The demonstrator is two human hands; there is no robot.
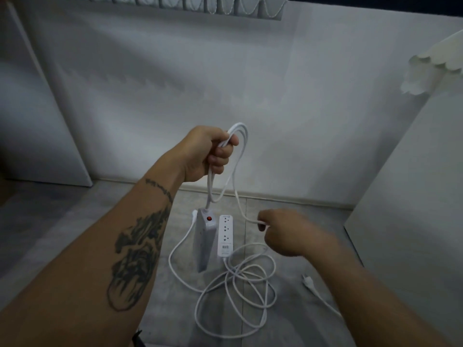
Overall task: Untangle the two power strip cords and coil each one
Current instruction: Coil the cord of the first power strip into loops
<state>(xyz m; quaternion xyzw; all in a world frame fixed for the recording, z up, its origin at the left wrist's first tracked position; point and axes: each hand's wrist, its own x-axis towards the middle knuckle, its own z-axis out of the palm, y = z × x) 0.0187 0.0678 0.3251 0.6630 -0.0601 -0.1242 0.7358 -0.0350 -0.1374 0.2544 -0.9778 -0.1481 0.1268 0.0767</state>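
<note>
Two strips, two cords, my left hand (208, 154) fisted round loops of first cord (235, 181), first strip (204, 242) dangling below it, my right hand (288, 234) pinching the same cord lower down, second strip (225, 235) flat on floor (170, 316), second cord (240, 291) heaped loose beside it, one plug (307, 280) apart at right.

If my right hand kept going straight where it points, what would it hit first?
The right hand, pinching the cord, points left. Likely the hanging power strip with the red switch; the floor power strip comes first in the picture but seems lower. Depth unclear.
</note>
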